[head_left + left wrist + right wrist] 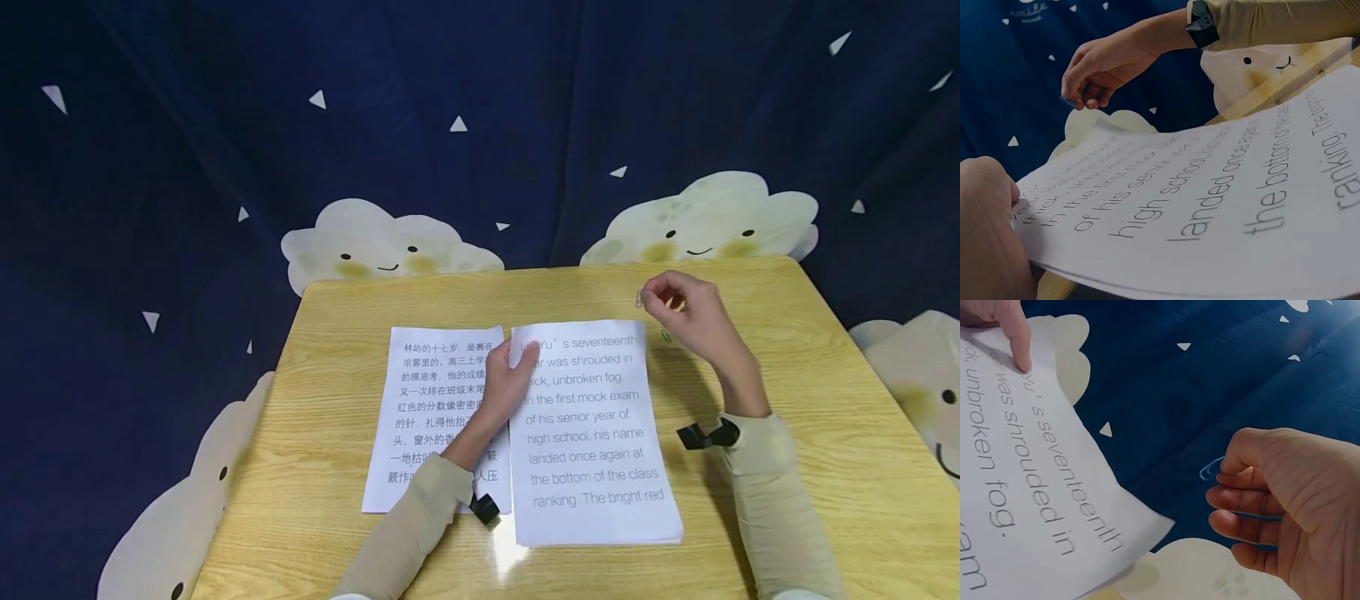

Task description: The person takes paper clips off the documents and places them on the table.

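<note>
My left hand grips the left edge of a stack of paper sheets printed in English, thumb on top near the upper corner. In the left wrist view the sheets look lifted and bowed. Above and beyond the stack's upper right corner is my right hand, in the air. Between thumb and forefinger it pinches a small blue paper clip, which points toward the sheets but is apart from them. The other fingers of that hand are loosely curled. The left hand's fingers under the paper are hidden.
A second stack of sheets, printed in Chinese, lies to the left, partly under the left forearm. A green paper clip lies on the wooden table below the right hand. A dark blue curtain with clouds hangs behind the table.
</note>
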`<state>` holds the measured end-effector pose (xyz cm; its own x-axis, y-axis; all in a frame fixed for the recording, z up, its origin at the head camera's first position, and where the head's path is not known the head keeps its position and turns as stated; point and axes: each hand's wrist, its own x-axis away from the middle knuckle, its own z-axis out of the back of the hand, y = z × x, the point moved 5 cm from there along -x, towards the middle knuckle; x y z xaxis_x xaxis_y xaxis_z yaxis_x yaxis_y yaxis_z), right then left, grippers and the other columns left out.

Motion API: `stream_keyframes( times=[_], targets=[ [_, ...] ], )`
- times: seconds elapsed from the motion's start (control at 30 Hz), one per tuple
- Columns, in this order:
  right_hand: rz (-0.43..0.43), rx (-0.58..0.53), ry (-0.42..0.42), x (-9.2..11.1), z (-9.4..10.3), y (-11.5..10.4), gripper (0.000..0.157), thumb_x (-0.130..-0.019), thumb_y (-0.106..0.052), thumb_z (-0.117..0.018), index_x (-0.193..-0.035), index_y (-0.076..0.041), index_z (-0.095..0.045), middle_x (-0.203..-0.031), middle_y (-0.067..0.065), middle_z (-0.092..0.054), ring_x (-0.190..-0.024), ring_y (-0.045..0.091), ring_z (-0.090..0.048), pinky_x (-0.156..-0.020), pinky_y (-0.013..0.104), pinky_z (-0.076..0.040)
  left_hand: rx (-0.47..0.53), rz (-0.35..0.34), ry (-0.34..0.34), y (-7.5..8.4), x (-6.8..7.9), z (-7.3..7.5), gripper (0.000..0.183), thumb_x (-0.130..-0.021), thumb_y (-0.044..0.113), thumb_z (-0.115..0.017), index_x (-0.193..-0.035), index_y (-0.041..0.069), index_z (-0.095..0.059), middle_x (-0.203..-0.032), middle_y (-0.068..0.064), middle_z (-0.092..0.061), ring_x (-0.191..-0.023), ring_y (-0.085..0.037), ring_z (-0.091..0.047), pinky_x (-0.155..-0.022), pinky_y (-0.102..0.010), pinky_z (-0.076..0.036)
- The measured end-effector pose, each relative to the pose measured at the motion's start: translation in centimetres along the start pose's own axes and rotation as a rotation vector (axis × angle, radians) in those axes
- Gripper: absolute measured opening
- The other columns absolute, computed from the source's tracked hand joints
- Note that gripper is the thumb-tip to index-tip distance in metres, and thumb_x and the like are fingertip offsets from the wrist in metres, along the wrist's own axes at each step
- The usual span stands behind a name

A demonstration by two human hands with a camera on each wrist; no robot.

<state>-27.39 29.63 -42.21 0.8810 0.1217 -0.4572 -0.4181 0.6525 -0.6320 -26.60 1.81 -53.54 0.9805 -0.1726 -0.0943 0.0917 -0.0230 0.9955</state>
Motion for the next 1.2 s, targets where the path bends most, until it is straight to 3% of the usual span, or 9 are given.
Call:
stream_keyframes(
  times=[0.3, 0.43, 0.53, 0.6, 0.7, 0.93, 1.2],
  targets=[
    [-0.064, 0.02, -0.019, 0.1, 0.5, 1.1, 0.009, -0.102, -0.007, -0.064, -0.103, 0.0, -0.069, -0.09, 0.011, -0.07, -0.073, 0.014, -0.053, -0.064, 0.016, -0.042, -0.019, 0.052, -0.007, -0.1, 0.2, 0.0, 0.028, -0.104, 0.024, -0.055, -0.126, 0.014, -0.069, -0.071, -0.008, -0.068, -0.053, -0.017, -0.063, -0.066, -0.03, -0.056],
    [-0.084, 0.022, -0.025, 0.2, 0.7, 1.5, 0.01, -0.103, -0.009, -0.063, -0.103, -0.001, -0.069, -0.089, 0.011, -0.07, -0.073, 0.015, -0.054, -0.063, 0.016, -0.042, -0.026, 0.041, 0.009, -0.2, 0.1, 0.0, 0.031, -0.104, 0.02, -0.057, -0.132, 0.014, -0.068, -0.08, -0.006, -0.071, -0.065, -0.016, -0.067, -0.086, -0.032, -0.058],
    [-0.101, 0.027, -0.022, 0.2, 1.0, 1.9, 0.01, -0.103, -0.01, -0.063, -0.102, -0.002, -0.069, -0.089, 0.011, -0.07, -0.073, 0.015, -0.054, -0.063, 0.016, -0.041, -0.027, 0.017, 0.016, -0.2, 0.0, -0.1, 0.034, -0.104, 0.018, -0.059, -0.137, 0.014, -0.065, -0.093, -0.004, -0.072, -0.081, -0.016, -0.068, -0.105, -0.034, -0.052],
    [-0.113, 0.031, -0.019, 0.2, 1.1, 2.2, 0.011, -0.103, -0.012, -0.063, -0.102, -0.003, -0.069, -0.09, 0.011, -0.07, -0.073, 0.015, -0.054, -0.063, 0.016, -0.041, -0.026, -0.001, 0.012, -0.3, 0.0, -0.2, 0.036, -0.105, 0.018, -0.059, -0.14, 0.014, -0.063, -0.099, -0.003, -0.072, -0.087, -0.016, -0.068, -0.111, -0.034, -0.048],
    [-0.124, 0.037, -0.023, 0.3, 1.4, 2.6, 0.013, -0.103, -0.014, -0.063, -0.102, -0.003, -0.07, -0.09, 0.011, -0.07, -0.073, 0.015, -0.053, -0.062, 0.017, -0.04, -0.015, -0.013, 0.003, -0.4, 0.0, -0.2, 0.035, -0.105, 0.018, -0.06, -0.14, 0.015, -0.063, -0.098, -0.006, -0.073, -0.079, -0.019, -0.07, -0.105, -0.035, -0.053],
    [-0.128, 0.056, -0.065, 0.4, 1.4, 3.6, 0.016, -0.104, -0.016, -0.064, -0.104, -0.002, -0.07, -0.091, 0.012, -0.07, -0.072, 0.016, -0.054, -0.057, 0.018, -0.042, -0.024, -0.021, 0.02, -0.5, 0.0, -0.1, 0.029, -0.105, 0.023, -0.063, -0.133, 0.014, -0.065, -0.086, -0.009, -0.072, -0.062, -0.016, -0.067, -0.072, -0.029, -0.058],
    [-0.185, 0.082, -0.095, 0.6, 1.4, 5.3, 0.017, -0.105, -0.019, -0.065, -0.105, -0.002, -0.071, -0.093, 0.013, -0.07, -0.073, 0.019, -0.054, -0.054, 0.021, -0.042, -0.027, -0.036, 0.042, -0.7, -0.2, 0.0, 0.027, -0.104, 0.02, -0.065, -0.128, 0.008, -0.066, -0.085, -0.009, -0.07, -0.062, -0.013, -0.066, -0.06, -0.025, -0.057]
  ],
)
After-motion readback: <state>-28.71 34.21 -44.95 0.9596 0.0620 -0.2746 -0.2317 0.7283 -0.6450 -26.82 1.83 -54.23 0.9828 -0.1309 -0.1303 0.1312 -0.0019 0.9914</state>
